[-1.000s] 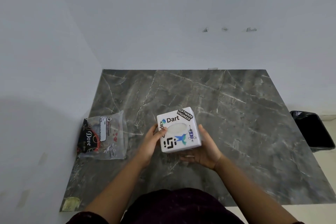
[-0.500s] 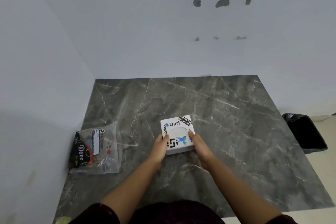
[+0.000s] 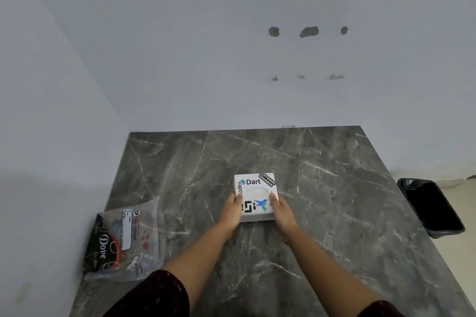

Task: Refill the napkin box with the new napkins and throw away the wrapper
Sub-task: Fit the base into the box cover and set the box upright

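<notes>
A white square napkin box (image 3: 255, 189) covered in stickers rests flat on the dark marble table (image 3: 322, 175), with a round opening on top showing white napkins. My left hand (image 3: 231, 210) grips its left side and my right hand (image 3: 282, 211) grips its right side, thumbs on the lid. The clear plastic wrapper (image 3: 127, 238), printed with "Dove" and red and black marks, lies crumpled at the table's left edge, apart from both hands.
A black bin (image 3: 430, 208) lined with a black bag stands on the floor past the table's right edge. White walls close in behind the table and along its left side.
The box, held up above the table a second ago, has been lowered and set down further from me. Both hands stay on its sides.
</notes>
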